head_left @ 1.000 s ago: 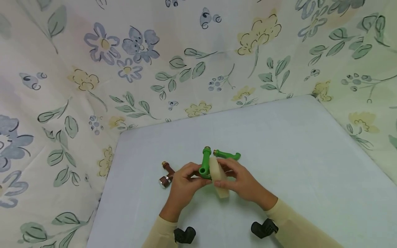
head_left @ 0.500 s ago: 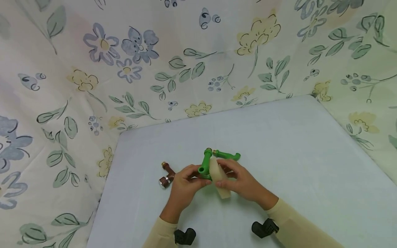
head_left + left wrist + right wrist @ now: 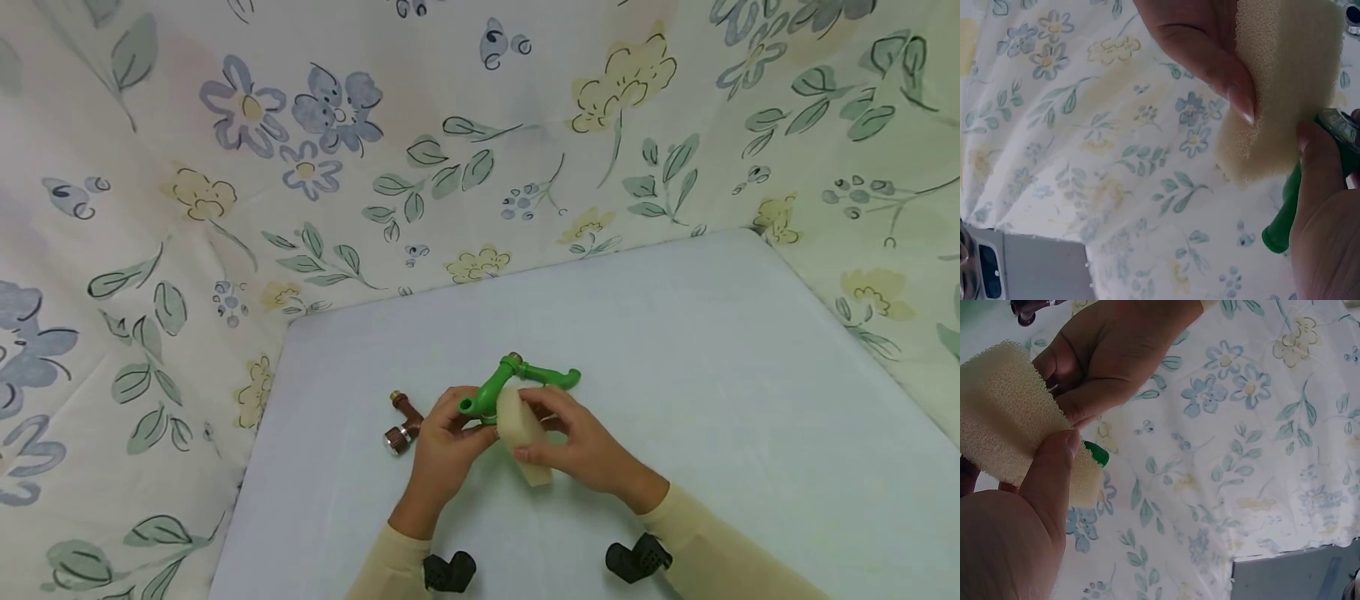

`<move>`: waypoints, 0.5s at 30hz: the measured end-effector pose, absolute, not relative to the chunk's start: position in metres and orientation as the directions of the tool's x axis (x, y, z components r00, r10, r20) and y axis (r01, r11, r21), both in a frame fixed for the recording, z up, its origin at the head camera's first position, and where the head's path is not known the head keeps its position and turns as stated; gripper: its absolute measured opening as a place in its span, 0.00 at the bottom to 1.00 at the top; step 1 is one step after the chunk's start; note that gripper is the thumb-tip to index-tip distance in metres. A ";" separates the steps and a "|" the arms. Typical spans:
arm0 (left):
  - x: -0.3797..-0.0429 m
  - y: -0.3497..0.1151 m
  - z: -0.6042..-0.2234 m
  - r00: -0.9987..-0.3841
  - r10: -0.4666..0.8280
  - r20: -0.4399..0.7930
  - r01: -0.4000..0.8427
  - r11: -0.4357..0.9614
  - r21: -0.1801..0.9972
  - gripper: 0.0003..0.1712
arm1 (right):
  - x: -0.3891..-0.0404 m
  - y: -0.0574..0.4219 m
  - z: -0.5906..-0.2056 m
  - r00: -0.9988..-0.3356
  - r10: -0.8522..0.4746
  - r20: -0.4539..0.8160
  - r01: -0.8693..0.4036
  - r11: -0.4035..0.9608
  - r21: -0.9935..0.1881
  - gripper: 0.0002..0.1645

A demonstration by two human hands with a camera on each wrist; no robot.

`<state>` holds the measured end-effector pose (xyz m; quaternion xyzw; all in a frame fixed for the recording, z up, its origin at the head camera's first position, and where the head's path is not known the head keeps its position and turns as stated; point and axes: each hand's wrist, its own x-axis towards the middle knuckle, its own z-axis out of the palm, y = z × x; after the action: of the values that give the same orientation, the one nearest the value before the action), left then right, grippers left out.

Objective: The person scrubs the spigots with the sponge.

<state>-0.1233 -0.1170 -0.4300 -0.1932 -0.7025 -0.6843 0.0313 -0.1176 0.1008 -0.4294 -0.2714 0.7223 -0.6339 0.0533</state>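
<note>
My left hand [image 3: 441, 457] grips a green faucet [image 3: 491, 393] above the table, its open spout end turned down to the left. Against the faucet's right side lies a thick cream sponge [image 3: 521, 433], pinched between the thumb and fingers of my right hand [image 3: 585, 446]. The left wrist view shows the porous sponge [image 3: 1294, 75] close beside my left thumb [image 3: 1319, 162], with the green spout [image 3: 1282, 219] below. Seen from the right wrist, the sponge [image 3: 1007, 412] hides most of the faucet, leaving a green end [image 3: 1097, 454] visible.
A brown faucet [image 3: 408, 417] with a silver-banded knob lies on the white table [image 3: 675, 333], just left of my left hand. Behind the held faucet rests another green faucet [image 3: 551, 376]. Flowered cloth [image 3: 480, 167] rises along the table's back and sides.
The held green faucet has tilted, its spout end swinging left and its brass end shifting right. My right hand and the sponge have moved slightly left with it.
</note>
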 end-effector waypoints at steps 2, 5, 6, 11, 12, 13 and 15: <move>-0.124 -0.118 -0.429 -0.922 0.224 0.316 0.322 -0.008 0.947 0.19 | -0.117 0.100 -0.429 -0.844 -0.461 0.274 -0.332 0.047 -0.942 0.36; -0.123 -0.118 -0.428 -0.923 0.227 0.311 0.316 -0.017 0.949 0.18 | -0.119 0.101 -0.429 -0.841 -0.462 0.281 -0.345 0.058 -0.937 0.36; -0.122 -0.119 -0.428 -0.923 0.232 0.307 0.311 -0.020 0.950 0.19 | -0.119 0.101 -0.429 -0.841 -0.462 0.281 -0.346 0.061 -0.936 0.36; -0.120 -0.120 -0.426 -0.920 0.276 0.279 0.284 -0.022 0.958 0.22 | -0.125 0.104 -0.433 -0.843 -0.464 0.271 -0.340 0.072 -0.938 0.33; -0.119 -0.120 -0.425 -0.919 0.284 0.273 0.276 -0.028 0.961 0.23 | -0.127 0.104 -0.435 -0.846 -0.463 0.265 -0.333 0.071 -0.940 0.33; -0.118 -0.120 -0.425 -0.919 0.291 0.266 0.269 -0.030 0.963 0.23 | -0.128 0.104 -0.436 -0.848 -0.461 0.261 -0.328 0.070 -0.942 0.34; -0.117 -0.121 -0.425 -0.920 0.297 0.254 0.254 -0.040 0.966 0.24 | -0.130 0.105 -0.438 -0.852 -0.457 0.255 -0.317 0.064 -0.946 0.37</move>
<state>-0.1173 -0.1207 -0.4252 -0.1989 -0.6928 -0.6929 -0.0155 -0.1296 0.1047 -0.4383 -0.2663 0.7272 -0.6303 0.0556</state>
